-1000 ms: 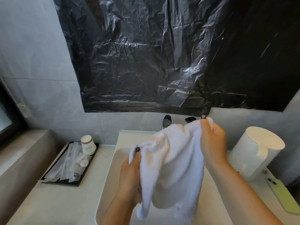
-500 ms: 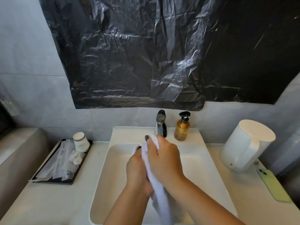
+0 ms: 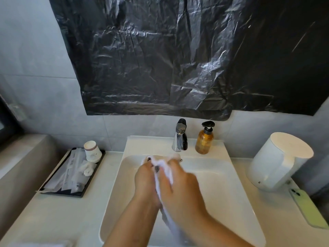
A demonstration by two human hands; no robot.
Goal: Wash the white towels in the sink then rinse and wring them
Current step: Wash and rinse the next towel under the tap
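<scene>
The soft white terry towel point(image 3: 164, 172) is bunched into a narrow roll between both hands, over the middle of the white rectangular ceramic sink point(image 3: 231, 193). Its fluffy top edge pokes out beyond the fingertips, and a thinner tail hangs down between the wrists toward the near side of the basin. The left hand point(image 3: 145, 182) has its grip curled round the left side of the roll, dark-painted nails showing at the cloth. The right hand point(image 3: 179, 188) has its grip curled over the right side, pressing the fabric against the left hand; both are slightly blurred.

At the far rim of the sink stands a shiny chrome tap point(image 3: 180, 136) with a rounded lever, and just right of it an amber plastic pump bottle point(image 3: 204, 139) with a black nozzle. On the pale smooth tabletop point(image 3: 53, 220) to the left lies a flat black rectangular tray point(image 3: 83, 191) holding clear-wrapped sachets and a stack of white paper cups point(image 3: 92, 152). To the right sits a white matte cylindrical container point(image 3: 279, 161), and nearer, at the right edge, a light green smartphone point(image 3: 308, 207) lying flat. A crinkled glossy black plastic sheet point(image 3: 178, 56) covers the grey tiled wall above.
</scene>
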